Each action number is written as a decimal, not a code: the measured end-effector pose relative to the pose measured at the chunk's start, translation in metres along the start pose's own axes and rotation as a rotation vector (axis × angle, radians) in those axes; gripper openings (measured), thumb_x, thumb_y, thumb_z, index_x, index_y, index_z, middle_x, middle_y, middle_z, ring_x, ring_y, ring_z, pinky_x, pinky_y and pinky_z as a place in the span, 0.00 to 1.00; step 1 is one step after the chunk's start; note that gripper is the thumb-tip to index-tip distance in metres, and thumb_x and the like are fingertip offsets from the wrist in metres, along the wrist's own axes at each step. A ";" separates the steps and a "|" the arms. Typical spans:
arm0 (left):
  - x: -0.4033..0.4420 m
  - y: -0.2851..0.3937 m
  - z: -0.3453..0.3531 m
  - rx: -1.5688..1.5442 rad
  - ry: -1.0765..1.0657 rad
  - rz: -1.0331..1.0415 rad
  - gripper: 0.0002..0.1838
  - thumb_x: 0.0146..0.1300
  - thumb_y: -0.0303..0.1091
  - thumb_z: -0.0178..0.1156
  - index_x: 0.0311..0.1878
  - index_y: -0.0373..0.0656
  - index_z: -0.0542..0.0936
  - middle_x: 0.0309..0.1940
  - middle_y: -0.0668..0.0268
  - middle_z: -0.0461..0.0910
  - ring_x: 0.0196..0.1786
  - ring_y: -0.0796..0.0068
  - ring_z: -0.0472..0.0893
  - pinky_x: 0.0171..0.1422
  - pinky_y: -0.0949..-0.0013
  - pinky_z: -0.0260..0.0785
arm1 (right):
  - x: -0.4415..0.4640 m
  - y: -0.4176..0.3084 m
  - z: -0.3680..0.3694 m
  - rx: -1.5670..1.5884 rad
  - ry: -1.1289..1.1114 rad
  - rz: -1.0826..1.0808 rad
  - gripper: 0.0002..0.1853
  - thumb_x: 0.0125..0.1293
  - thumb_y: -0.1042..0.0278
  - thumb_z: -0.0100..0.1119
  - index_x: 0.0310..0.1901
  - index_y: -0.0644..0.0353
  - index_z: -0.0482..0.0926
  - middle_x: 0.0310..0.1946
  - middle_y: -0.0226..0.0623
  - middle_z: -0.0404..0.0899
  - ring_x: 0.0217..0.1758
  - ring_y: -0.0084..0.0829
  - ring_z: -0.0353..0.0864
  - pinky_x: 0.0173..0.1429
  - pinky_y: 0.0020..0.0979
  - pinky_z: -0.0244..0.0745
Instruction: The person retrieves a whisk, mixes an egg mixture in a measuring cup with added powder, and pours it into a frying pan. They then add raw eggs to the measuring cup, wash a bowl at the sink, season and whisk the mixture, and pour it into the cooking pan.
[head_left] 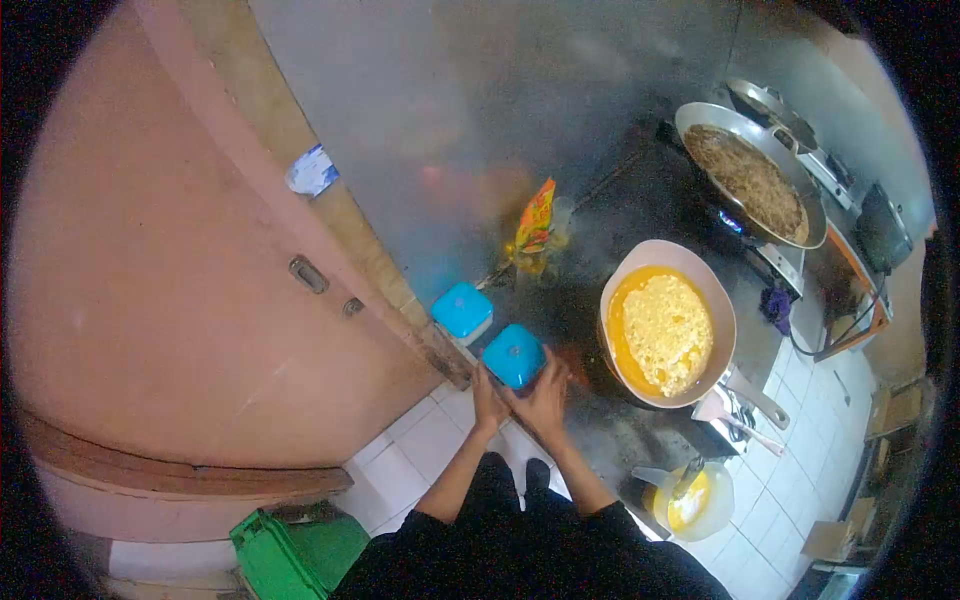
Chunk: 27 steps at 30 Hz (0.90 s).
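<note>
Both my hands are wrapped round a small container with a blue lid [513, 356] at the counter's front edge. My left hand [488, 402] presses on its near left side, and my right hand [546, 399] grips its right side. A second blue-lidded container [462, 312] stands just beyond it to the left. To the right, a pinkish pan [725, 310] on a stove holds yellow egg frying in orange oil. Behind the containers is a yellow and red packet [537, 217]. The contents of the held container are hidden.
A large wok [752, 180] with brown food sits on a burner at the back right. Near the right front stand a jug of yellow liquid [690, 500] and a pink spatula [745, 425]. A green bin [290, 555] is on the floor at the left.
</note>
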<state>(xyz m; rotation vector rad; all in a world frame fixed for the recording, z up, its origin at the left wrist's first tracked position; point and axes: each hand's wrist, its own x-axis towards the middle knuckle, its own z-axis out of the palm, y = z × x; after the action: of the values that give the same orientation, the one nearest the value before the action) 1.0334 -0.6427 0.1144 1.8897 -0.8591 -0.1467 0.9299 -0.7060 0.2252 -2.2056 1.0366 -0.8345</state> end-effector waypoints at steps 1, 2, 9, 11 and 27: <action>0.001 0.019 -0.014 -0.223 -0.083 -0.083 0.49 0.38 0.29 0.69 0.65 0.34 0.53 0.56 0.48 0.63 0.57 0.53 0.66 0.61 0.61 0.58 | -0.006 0.013 0.017 0.035 0.062 0.053 0.56 0.36 0.49 0.70 0.64 0.66 0.48 0.57 0.57 0.56 0.58 0.55 0.57 0.62 0.51 0.54; 0.005 0.021 -0.027 -0.228 -0.174 -0.167 0.49 0.38 0.25 0.67 0.65 0.36 0.52 0.54 0.50 0.66 0.55 0.55 0.68 0.59 0.62 0.60 | -0.007 0.019 0.022 0.033 0.071 0.056 0.56 0.36 0.49 0.70 0.64 0.66 0.48 0.57 0.57 0.56 0.58 0.55 0.57 0.62 0.51 0.54; 0.045 -0.039 -0.067 0.149 -0.002 0.047 0.47 0.36 0.33 0.71 0.62 0.40 0.56 0.50 0.51 0.66 0.52 0.52 0.66 0.59 0.54 0.57 | 0.024 0.017 0.047 0.150 0.109 0.219 0.55 0.33 0.63 0.73 0.63 0.66 0.48 0.53 0.52 0.59 0.58 0.50 0.59 0.63 0.44 0.55; 0.068 -0.042 -0.075 0.174 0.057 0.068 0.55 0.30 0.44 0.74 0.62 0.39 0.54 0.54 0.46 0.60 0.58 0.45 0.57 0.64 0.47 0.45 | 0.042 0.025 0.059 0.106 0.188 0.222 0.57 0.32 0.64 0.74 0.64 0.65 0.48 0.55 0.51 0.60 0.59 0.48 0.61 0.64 0.43 0.55; 0.126 -0.044 -0.051 0.058 0.070 -0.063 0.58 0.26 0.53 0.75 0.59 0.34 0.55 0.52 0.46 0.59 0.57 0.46 0.57 0.60 0.42 0.46 | 0.137 0.049 0.113 0.232 0.054 0.081 0.55 0.35 0.62 0.77 0.65 0.61 0.50 0.57 0.50 0.59 0.60 0.45 0.63 0.58 0.39 0.66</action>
<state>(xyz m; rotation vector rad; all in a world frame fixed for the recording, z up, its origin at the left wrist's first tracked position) 1.1720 -0.6721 0.1356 1.9655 -0.7645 -0.0948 1.0589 -0.8183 0.1582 -1.9445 0.9935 -0.9321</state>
